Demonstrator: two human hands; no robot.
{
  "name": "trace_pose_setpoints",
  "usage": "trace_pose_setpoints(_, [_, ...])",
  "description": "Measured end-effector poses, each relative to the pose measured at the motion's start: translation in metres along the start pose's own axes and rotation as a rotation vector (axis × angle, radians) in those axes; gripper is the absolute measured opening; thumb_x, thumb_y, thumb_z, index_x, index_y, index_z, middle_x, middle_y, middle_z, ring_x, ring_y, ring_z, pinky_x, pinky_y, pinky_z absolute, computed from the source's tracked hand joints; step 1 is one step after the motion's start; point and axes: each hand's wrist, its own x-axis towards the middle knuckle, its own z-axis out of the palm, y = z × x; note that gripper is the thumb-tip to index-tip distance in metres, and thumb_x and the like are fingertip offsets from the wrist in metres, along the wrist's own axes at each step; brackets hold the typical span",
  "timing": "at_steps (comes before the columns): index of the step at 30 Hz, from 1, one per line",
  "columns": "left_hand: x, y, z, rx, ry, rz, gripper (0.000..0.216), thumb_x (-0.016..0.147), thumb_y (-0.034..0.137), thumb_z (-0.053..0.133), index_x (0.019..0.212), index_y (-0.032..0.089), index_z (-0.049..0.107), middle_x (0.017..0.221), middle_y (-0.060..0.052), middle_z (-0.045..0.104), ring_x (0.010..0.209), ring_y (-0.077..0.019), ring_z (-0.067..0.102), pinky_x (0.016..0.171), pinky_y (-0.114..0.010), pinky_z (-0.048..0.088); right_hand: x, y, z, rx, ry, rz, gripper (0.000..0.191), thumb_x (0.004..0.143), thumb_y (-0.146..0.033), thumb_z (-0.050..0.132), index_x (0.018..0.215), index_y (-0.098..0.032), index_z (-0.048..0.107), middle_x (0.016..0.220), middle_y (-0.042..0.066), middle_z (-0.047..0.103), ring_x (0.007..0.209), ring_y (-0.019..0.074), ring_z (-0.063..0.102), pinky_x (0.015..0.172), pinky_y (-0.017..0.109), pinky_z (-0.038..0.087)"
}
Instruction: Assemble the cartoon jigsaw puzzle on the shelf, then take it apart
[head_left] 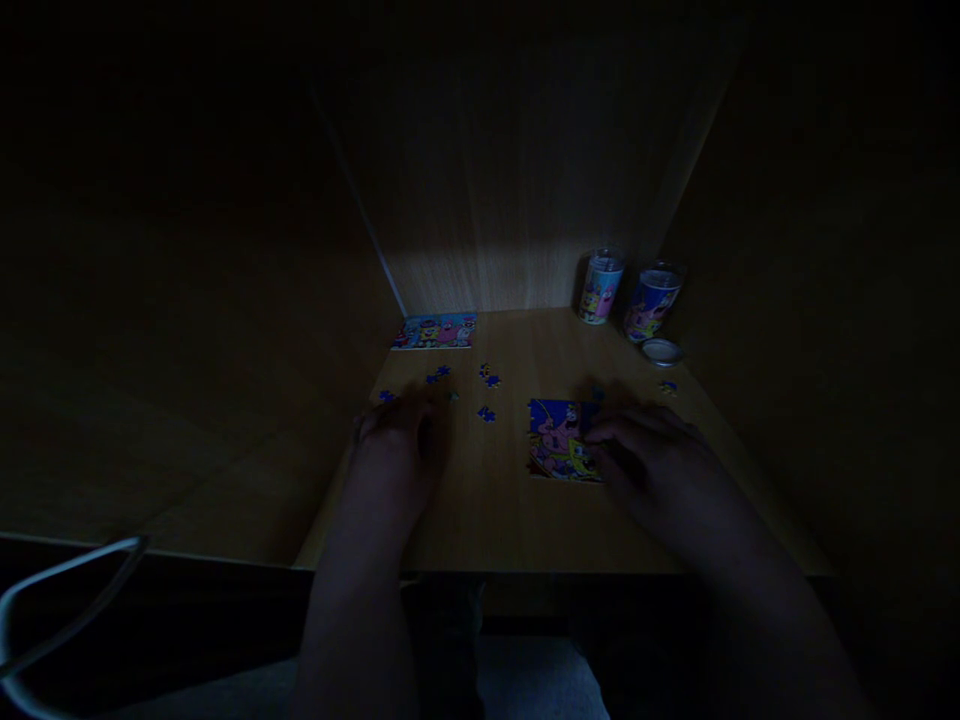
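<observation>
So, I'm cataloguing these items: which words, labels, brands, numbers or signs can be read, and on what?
None can be read.
Light blue canister: cartoon figures; any lettering too small and dark to read.
Purple canister: the same.
Partly built puzzle: cartoon picture, no readable text.
Back picture panel: no readable text.

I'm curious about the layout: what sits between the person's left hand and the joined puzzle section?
In the head view, loose puzzle pieces, some blue, lie on the wooden tabletop between the left hand and the joined puzzle section.
</observation>
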Motion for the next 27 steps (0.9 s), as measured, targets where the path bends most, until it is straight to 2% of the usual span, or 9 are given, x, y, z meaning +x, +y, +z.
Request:
trace_pose_setpoints(6, [-0.001, 0.002, -0.010, 0.084, -0.058, 0.017, 0.024, 0.100, 0.021, 0.064, 0.111, 0.023, 0.085, 0.121, -0.012, 0.084, 0.120, -0.0370, 0.073, 0.113, -0.055, 0.056, 0.001, 0.002, 0.000, 0.005, -0.020, 0.003, 0.014, 0.104, -0.022, 0.067, 0.113, -0.030, 0.075, 0.124, 0.005, 0.081, 0.114, 0.0303, 0.074, 0.102, 0.052, 0.058])
trace_pose_setpoints(11, [-0.002, 0.022, -0.012, -0.043, -0.121, 0.121, 0.025, 0.102, 0.018, 0.065, 0.109, 0.025, 0.088, 0.119, -0.009, 0.085, 0.117, -0.0325, 0.076, 0.113, -0.052, 0.058, 0.001, 0.000, -0.001, 0.009, -0.012, 0.005, 0.013, 0.105, -0.023, 0.066, 0.113, -0.030, 0.074, 0.122, 0.005, 0.081, 0.113, 0.0305, 0.074, 0.103, 0.053, 0.057])
trace_pose_setpoints(18, [-0.009, 0.049, -0.003, -0.278, -0.195, 0.273, 0.026, 0.096, 0.007, 0.073, 0.102, 0.029, 0.086, 0.106, -0.004, 0.084, 0.104, -0.0260, 0.077, 0.098, -0.043, 0.063, 0.001, 0.000, -0.001, -0.006, -0.032, 0.017, 0.012, 0.105, -0.023, 0.067, 0.112, -0.029, 0.074, 0.121, 0.004, 0.081, 0.112, 0.0305, 0.073, 0.102, 0.053, 0.057])
trace_pose_setpoints(22, [-0.011, 0.053, -0.003, -0.303, -0.196, 0.250, 0.023, 0.094, 0.008, 0.077, 0.101, 0.028, 0.084, 0.104, -0.003, 0.083, 0.104, -0.0260, 0.077, 0.096, -0.042, 0.062, 0.001, 0.000, -0.001, -0.010, -0.029, 0.010, 0.013, 0.104, -0.022, 0.068, 0.112, -0.029, 0.075, 0.122, 0.005, 0.081, 0.113, 0.0309, 0.073, 0.103, 0.053, 0.057])
trace_pose_setpoints(27, [-0.008, 0.051, -0.003, -0.276, -0.172, 0.192, 0.011, 0.093, 0.016, 0.084, 0.099, 0.025, 0.082, 0.111, -0.006, 0.080, 0.108, -0.0293, 0.075, 0.099, -0.046, 0.062, 0.001, 0.002, 0.000, 0.001, -0.017, -0.006, 0.012, 0.104, -0.023, 0.068, 0.111, -0.030, 0.074, 0.121, 0.006, 0.081, 0.112, 0.0308, 0.074, 0.103, 0.053, 0.057])
